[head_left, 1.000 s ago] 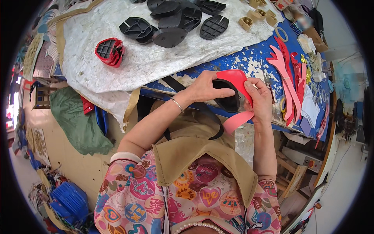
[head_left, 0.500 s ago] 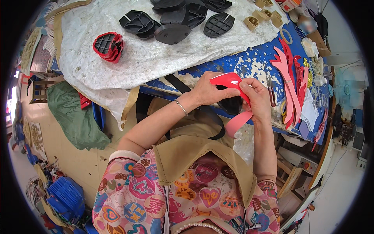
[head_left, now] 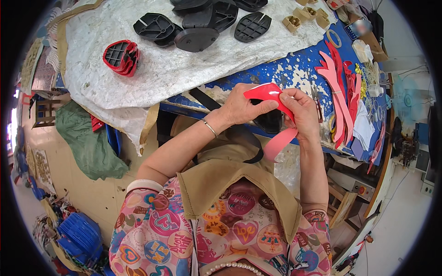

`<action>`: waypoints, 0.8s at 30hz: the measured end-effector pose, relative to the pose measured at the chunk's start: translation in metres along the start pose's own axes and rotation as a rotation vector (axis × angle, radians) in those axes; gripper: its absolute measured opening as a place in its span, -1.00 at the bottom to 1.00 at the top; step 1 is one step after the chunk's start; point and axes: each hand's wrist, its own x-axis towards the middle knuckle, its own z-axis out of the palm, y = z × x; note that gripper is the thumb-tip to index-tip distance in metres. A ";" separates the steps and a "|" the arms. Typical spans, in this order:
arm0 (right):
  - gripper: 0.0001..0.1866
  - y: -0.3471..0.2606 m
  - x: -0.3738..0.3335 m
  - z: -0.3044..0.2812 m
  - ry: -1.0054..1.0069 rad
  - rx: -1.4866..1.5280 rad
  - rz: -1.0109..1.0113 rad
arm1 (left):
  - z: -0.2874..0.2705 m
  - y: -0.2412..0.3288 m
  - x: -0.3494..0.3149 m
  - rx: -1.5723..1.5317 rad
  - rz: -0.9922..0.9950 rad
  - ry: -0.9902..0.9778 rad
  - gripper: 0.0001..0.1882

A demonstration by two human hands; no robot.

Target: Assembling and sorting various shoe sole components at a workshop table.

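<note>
A glossy red shoe strap point(head_left: 265, 93) with a pink underside is stretched between my two hands in front of my chest. My left hand point(head_left: 243, 106) grips its left part, thumb pressed along the lower side. My right hand point(head_left: 301, 109) pinches the right part between thumb and fingers. Below that hand the strap's pink tail point(head_left: 279, 143) curls down and to the left. Just under my hands sits a dark, rounded black object point(head_left: 268, 120), partly covered, whose kind I cannot make out.
Black soles point(head_left: 198, 40) and a stack of red-edged pieces point(head_left: 121, 58) lie on a white woven sheet point(head_left: 175, 73). Tan blocks point(head_left: 292, 23) stand at the far right. Pink strips point(head_left: 334, 87), scissors point(head_left: 317, 102) and a tape ring point(head_left: 334, 38) rest on the blue table point(head_left: 276, 69).
The view has shifted slightly, so the table's contents sit a little further left and higher. Both hands keep the same grip on the red strap, barely moving.
</note>
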 end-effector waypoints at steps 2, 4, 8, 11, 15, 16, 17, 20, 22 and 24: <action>-0.91 0.001 0.000 0.001 -0.004 -0.026 0.008 | 0.000 0.000 0.001 0.023 0.014 -0.005 -0.57; -0.90 0.001 0.001 0.002 -0.001 -0.057 0.003 | 0.000 0.000 0.001 0.047 0.029 -0.010 -0.58; -0.89 0.002 0.002 0.002 0.010 -0.089 -0.033 | 0.002 0.001 0.002 0.059 0.004 -0.003 -0.63; -0.88 0.001 0.002 0.003 0.002 -0.097 -0.021 | 0.006 0.006 0.001 0.010 -0.007 0.052 -0.69; -0.88 -0.003 0.004 -0.006 -0.060 -0.108 0.072 | 0.007 0.002 0.000 -0.037 -0.050 0.098 -0.77; -0.84 -0.003 0.001 -0.007 -0.093 -0.105 0.050 | 0.007 0.000 -0.002 -0.037 -0.052 0.090 -0.77; -0.79 -0.004 -0.002 -0.009 -0.127 -0.103 0.027 | 0.005 -0.003 -0.003 -0.043 -0.088 0.079 -0.76; -0.71 0.009 -0.019 -0.033 -0.164 -0.004 0.016 | 0.005 0.000 -0.003 -0.078 -0.145 0.101 -0.75; -0.73 0.032 -0.031 -0.049 -0.164 0.062 -0.035 | 0.007 0.003 -0.005 -0.110 -0.190 0.133 -0.75; -0.78 0.050 -0.041 -0.055 -0.149 0.151 -0.126 | 0.007 0.004 -0.003 -0.144 -0.222 0.126 -0.75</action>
